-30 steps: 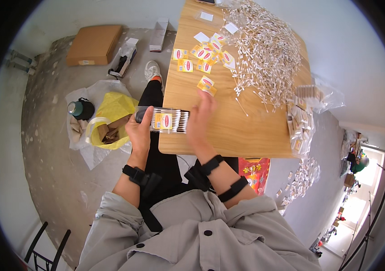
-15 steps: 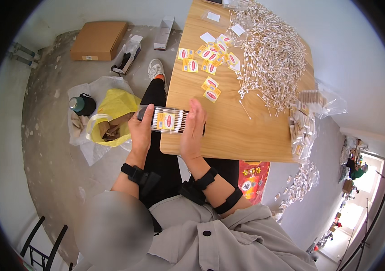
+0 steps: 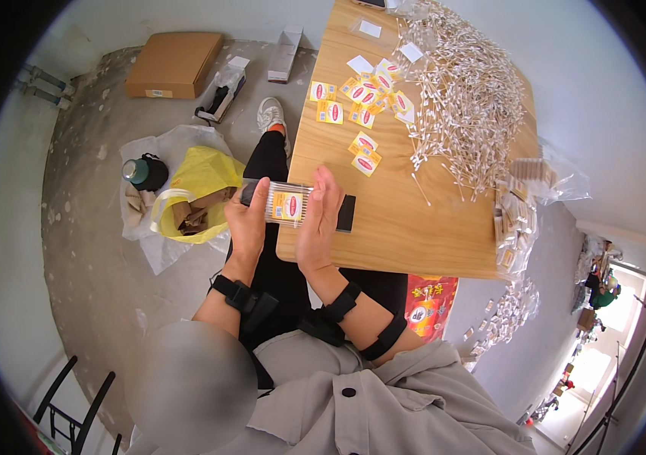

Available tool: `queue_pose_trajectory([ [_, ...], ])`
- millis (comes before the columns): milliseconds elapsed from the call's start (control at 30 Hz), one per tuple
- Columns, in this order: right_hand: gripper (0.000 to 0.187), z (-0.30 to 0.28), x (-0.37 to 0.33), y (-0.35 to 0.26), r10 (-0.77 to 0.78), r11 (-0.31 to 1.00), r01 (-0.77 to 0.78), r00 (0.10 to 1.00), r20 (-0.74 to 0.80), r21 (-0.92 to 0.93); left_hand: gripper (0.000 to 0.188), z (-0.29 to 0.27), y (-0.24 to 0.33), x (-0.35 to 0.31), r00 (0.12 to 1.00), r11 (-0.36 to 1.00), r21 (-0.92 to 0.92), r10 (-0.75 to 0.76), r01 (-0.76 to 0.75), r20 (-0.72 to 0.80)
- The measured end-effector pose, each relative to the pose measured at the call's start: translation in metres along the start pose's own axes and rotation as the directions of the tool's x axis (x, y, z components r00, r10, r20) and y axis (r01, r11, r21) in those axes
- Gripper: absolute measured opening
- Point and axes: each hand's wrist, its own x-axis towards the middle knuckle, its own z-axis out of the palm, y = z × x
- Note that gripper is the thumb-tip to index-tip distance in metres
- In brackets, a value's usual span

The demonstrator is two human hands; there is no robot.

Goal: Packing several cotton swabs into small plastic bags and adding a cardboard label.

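My left hand (image 3: 248, 227) grips the left end of a clear pack of cotton swabs (image 3: 271, 203), its thumb along the top. The swabs lie side by side, and a yellow and white label card (image 3: 288, 205) with a red oval shows on top. My right hand (image 3: 318, 220) is held with fingers straight and together, its palm side against the pack's right end. A flat black object (image 3: 346, 213) lies at the table edge just beyond this hand, partly hidden by it. Loose label cards (image 3: 366, 163) rest on the table ahead.
A large heap of loose cotton swabs (image 3: 467, 98) covers the right of the wooden table (image 3: 406, 243). Filled packs (image 3: 512, 220) are piled at its right edge. On the floor at left are a yellow bag (image 3: 205, 171), a bottle (image 3: 136, 171) and a cardboard box (image 3: 174, 64).
My right hand has moved left against the pack, covering more of its right end. More of the flat black object shows beyond it. The whole view has shifted slightly.
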Motion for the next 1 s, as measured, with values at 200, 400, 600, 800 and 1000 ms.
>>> queue_pose_trajectory([
  [200, 0.046, -0.001, 0.000, 0.006, -0.045, 0.992, 0.042, 0.999, -0.018, -0.117, 0.028, 0.004, 0.002, -0.001, 0.998, 0.996, 0.071, 0.058, -0.059, 0.010],
  [400, 0.042, -0.045, 0.011, 0.011, -0.067, 0.989, 0.053, 0.993, -0.096, -0.141, 0.034, -0.022, 0.003, 0.002, 0.994, 0.969, 0.226, 0.108, -0.101, -0.017],
  [600, 0.036, -0.202, 0.055, 0.049, -0.344, 0.680, 0.020, 0.892, -0.295, -0.733, 0.037, 0.000, 0.043, -0.032, 0.797, 0.579, 0.632, 0.594, -0.515, 0.106],
  [800, 0.018, -0.186, 0.052, 0.045, -0.173, 0.766, 0.189, 0.981, 0.086, -0.614, 0.080, 0.098, 0.034, -0.094, 0.522, 0.196, 0.485, 0.253, -0.852, 0.815],
  [1000, 0.039, -0.171, 0.089, 0.034, -0.037, 0.833, -0.065, 0.984, -0.173, -0.550, 0.080, 0.121, -0.008, -0.100, 0.484, 0.004, 0.489, 0.155, -0.872, 0.861],
])
